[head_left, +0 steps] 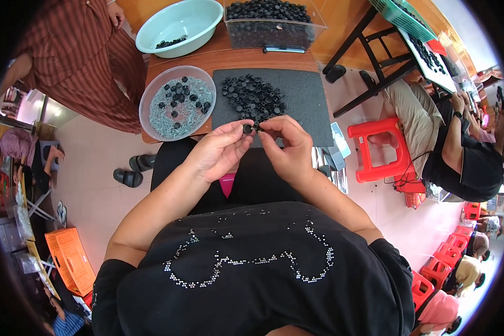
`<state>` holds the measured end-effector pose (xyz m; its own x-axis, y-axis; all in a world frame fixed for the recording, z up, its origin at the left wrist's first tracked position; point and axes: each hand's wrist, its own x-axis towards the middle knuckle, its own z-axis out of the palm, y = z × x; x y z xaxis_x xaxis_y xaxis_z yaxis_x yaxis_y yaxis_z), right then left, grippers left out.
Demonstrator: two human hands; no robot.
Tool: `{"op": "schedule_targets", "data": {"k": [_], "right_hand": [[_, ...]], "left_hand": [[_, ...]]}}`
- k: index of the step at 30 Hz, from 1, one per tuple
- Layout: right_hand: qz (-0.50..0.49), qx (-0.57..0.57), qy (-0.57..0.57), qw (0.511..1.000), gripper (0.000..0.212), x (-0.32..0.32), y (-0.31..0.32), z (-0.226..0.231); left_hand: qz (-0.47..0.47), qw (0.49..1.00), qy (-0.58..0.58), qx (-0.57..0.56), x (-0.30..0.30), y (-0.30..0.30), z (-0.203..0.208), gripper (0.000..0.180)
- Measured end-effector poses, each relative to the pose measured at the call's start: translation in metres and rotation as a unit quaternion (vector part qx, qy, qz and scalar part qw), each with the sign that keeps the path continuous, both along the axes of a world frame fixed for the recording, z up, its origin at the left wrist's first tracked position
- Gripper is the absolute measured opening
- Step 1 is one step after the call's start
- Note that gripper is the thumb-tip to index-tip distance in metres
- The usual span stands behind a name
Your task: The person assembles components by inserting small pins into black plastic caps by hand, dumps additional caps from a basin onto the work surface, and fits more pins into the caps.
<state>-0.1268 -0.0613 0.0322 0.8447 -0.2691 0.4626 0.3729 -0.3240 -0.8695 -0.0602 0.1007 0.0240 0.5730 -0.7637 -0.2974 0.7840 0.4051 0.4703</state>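
Note:
My left hand (223, 147) pinches a small round black cap (247, 129) between thumb and fingertips. Close against it, my right hand (290, 147) is closed at the fingertips on a tiny dark piece, too small to name. Both hands meet over the near edge of a dark grey mat (309, 95). Just beyond them on the mat lies a heap of black round caps (254, 96). To the left, a clear round tub (145, 106) holds many thin silvery screws or pins (176, 120), with several black knobs (180, 92) on top.
A pale green basin (207, 35) with some black parts and a clear bin (246, 38) full of black parts stand at the back of the wooden table (193, 63). One person in striped clothing (78, 56) stands at left. Another sits right, near a red stool (357, 154).

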Motion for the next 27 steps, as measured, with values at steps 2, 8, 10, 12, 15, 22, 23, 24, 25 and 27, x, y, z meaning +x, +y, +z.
{"op": "schedule_targets", "data": {"k": [2,8,10,12,15,22,23,24,25,27], "right_hand": [[0.023,-0.026,0.003,0.999,0.016,-0.002,-0.001,0.002],[0.019,-0.077,-0.022,0.997,0.018,-0.003,0.0,0.006],[0.013,-0.091,-0.027,0.995,0.017,-0.002,0.0,0.007],[0.008,-0.104,-0.032,0.994,0.017,-0.002,0.0,0.007],[0.006,-0.134,-0.06,0.989,0.017,-0.001,0.0,0.006],[0.009,-0.049,-0.006,0.999,0.018,-0.002,0.004,0.001],[0.005,-0.033,-0.008,0.999,0.017,-0.002,0.004,0.0],[0.006,-0.034,-0.008,0.999,0.017,-0.002,0.005,0.001],[0.006,-0.036,-0.012,0.999,0.017,-0.002,0.005,0.001],[0.006,-0.038,-0.017,0.999,0.017,-0.002,0.005,0.001]], "left_hand": [[0.001,1.0,-0.006,0.006,-0.001,0.0,0.002,0.024],[-0.001,1.0,-0.024,0.011,-0.003,-0.001,0.005,0.024],[0.002,1.0,-0.027,0.016,-0.004,-0.002,0.007,0.024],[0.009,0.999,-0.038,0.028,-0.006,-0.003,0.009,0.024],[0.016,0.999,-0.041,0.022,-0.007,-0.004,0.009,0.024],[0.036,0.997,-0.043,0.044,-0.008,-0.003,0.01,0.024],[0.034,0.997,-0.047,0.045,-0.008,-0.003,0.013,0.025],[0.032,0.997,-0.052,0.046,-0.008,-0.002,0.014,0.025],[0.034,0.997,-0.052,0.045,-0.008,-0.002,0.015,0.025],[0.032,0.997,-0.053,0.049,-0.007,-0.001,0.015,0.026]]}}
